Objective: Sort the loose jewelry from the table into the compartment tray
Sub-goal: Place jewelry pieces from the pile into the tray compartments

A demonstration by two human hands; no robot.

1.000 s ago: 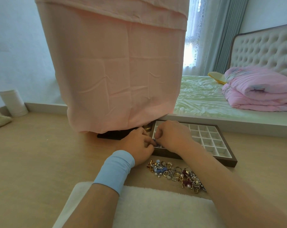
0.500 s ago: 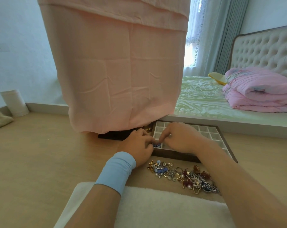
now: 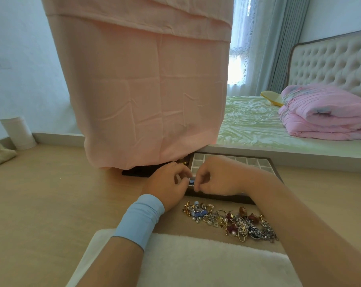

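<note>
Pinching one blue piece (image 3: 191, 181) together, left grip (image 3: 167, 184) and right grip (image 3: 219, 179) hover; tray (image 3: 221, 198) cells lie just at twelve o'clock.

Wood table (image 3: 51, 204): tray (image 3: 277, 172), jewelry pile (image 3: 229, 221), white towel (image 3: 196, 262).

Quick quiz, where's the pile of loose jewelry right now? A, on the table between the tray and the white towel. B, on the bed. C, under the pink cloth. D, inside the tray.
A: the pile lies on the table, the tray just behind it and the towel in front.
</note>
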